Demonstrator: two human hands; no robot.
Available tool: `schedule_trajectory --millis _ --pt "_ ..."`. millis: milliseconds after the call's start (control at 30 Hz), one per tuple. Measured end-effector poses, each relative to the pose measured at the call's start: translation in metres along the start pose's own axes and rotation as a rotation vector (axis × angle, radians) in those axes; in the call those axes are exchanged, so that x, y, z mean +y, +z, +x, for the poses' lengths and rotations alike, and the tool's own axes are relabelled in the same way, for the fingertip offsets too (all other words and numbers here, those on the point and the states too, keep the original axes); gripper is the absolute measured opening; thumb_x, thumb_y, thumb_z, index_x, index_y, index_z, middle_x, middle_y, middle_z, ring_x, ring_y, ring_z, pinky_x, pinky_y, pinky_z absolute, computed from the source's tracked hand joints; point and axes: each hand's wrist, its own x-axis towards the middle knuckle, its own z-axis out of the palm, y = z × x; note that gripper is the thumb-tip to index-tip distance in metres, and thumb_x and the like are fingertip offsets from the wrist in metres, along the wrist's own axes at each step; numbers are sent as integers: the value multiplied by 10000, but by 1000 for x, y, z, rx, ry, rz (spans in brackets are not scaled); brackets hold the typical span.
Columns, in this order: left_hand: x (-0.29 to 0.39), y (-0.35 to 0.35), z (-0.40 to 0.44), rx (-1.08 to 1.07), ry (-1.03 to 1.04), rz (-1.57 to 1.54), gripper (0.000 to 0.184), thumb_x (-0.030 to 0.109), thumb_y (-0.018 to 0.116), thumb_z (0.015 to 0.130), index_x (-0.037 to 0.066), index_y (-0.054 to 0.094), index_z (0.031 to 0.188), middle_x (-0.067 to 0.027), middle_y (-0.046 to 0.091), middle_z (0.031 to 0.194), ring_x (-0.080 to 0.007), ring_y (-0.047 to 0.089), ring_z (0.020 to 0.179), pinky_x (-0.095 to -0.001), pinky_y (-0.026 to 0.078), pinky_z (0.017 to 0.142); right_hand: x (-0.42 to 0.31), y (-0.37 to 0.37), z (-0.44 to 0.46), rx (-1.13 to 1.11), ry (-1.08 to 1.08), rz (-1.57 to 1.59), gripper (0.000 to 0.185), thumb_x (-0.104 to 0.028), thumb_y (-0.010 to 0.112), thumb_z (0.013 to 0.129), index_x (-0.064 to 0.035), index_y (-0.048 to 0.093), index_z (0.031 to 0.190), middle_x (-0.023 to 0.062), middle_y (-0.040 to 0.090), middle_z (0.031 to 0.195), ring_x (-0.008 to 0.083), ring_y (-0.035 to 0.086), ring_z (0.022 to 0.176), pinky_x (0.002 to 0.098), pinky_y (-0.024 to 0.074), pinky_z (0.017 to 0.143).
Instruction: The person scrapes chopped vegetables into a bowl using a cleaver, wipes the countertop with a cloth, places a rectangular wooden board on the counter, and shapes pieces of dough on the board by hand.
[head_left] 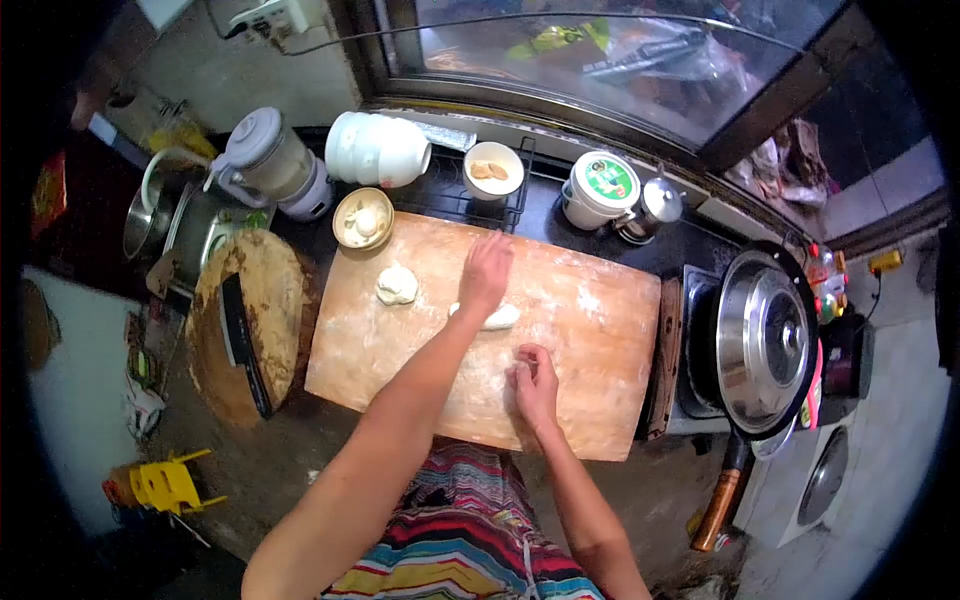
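My left hand (487, 272) reaches over the far middle of a floured wooden board (590, 370), its fingers stretched out. Under that forearm lies a white elongated piece of dough (500, 317), partly hidden by the wrist. My right hand (537, 385) hovers or rests near the board's front, fingers loosely curled and apart, with nothing visible in them. A rounder lump of dough (397, 285) sits on the left of the board. Just beyond my left fingertips stands a white bowl (494, 170) with pale powder and a brownish item inside.
A brown bowl (363, 219) holding pale dough touches the board's far left corner. On the left, a cleaver (243, 340) lies on a round chopping block (280, 275). A lidded wok (765, 335) stands right. Stacked bowls (375, 150), a blender (272, 165) and a white tub (600, 190) line the back.
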Motion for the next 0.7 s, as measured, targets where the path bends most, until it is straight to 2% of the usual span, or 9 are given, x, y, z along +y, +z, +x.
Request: schedule_trajectory --millis 100,133,300,333,433,500,567,633,700 --pt "9 -36 -2 479 -722 -1511 488 414 373 979 -22 522 1141 -226 574 1165 -327 518 1143 -428 346 1040 -23 2 -5 -4 -123 -211 263 -1 454 883 -20 510 1139 103 564 1070 175 574 907 273 466 805" --pt "27 -63 -11 525 -696 -1590 527 446 313 993 -21 546 1062 -220 592 1099 -294 540 1107 -422 377 1016 -21 3 -1 12 -204 -294 280 -12 457 883 -18 511 1157 120 559 1107 202 562 962 288 452 845" --pt "66 -129 -123 420 -846 -1292 471 422 343 988 17 581 956 -135 639 886 -241 615 863 -400 480 851 -24 31 20 72 -726 -643 434 -79 487 875 -15 444 1303 204 448 1336 329 417 1254 396 334 1040" --pt "63 -125 -152 417 -909 -1266 454 407 351 986 25 588 930 -124 641 854 -232 618 830 -394 486 828 -24 36 22 -11 -728 -782 540 -94 510 862 -26 362 1377 208 330 1439 357 273 1356 450 217 1104" --pt "97 -124 -197 407 -1163 -1202 430 378 379 977 22 602 886 -107 642 800 -204 623 752 -349 507 752 -6 44 21 -186 -779 -1236 535 -152 465 897 -8 323 1392 232 288 1455 391 242 1359 500 159 1114" --pt "99 -104 -225 243 -1213 -1143 466 426 384 966 24 609 894 -92 633 750 -170 617 651 -304 508 634 -8 45 33 -208 -689 -1395 554 -215 466 907 -29 320 1409 226 311 1448 382 280 1343 466 199 1109" --pt "113 -99 -243 255 -1116 -1238 467 421 390 960 21 610 860 -84 622 722 -157 607 612 -279 498 588 -5 28 83 -511 -509 -1192 547 -267 461 924 -46 341 1410 214 383 1411 359 362 1300 414 277 1081" --pt "128 -107 -255 304 -1076 -1291 459 401 401 957 13 604 820 -82 617 713 -158 594 564 -275 492 555 -37 27 47 -188 -427 -471 469 -264 458 955 -23 426 1356 188 488 1328 287 479 1204 379 393 995" --pt "132 -125 -271 321 -1077 -1287 451 388 410 955 7 599 806 -84 615 708 -163 588 540 -276 489 540 -25 17 63 12 -721 -567 444 -209 494 940 9 448 1324 189 515 1287 279 517 1150 374 423 963"
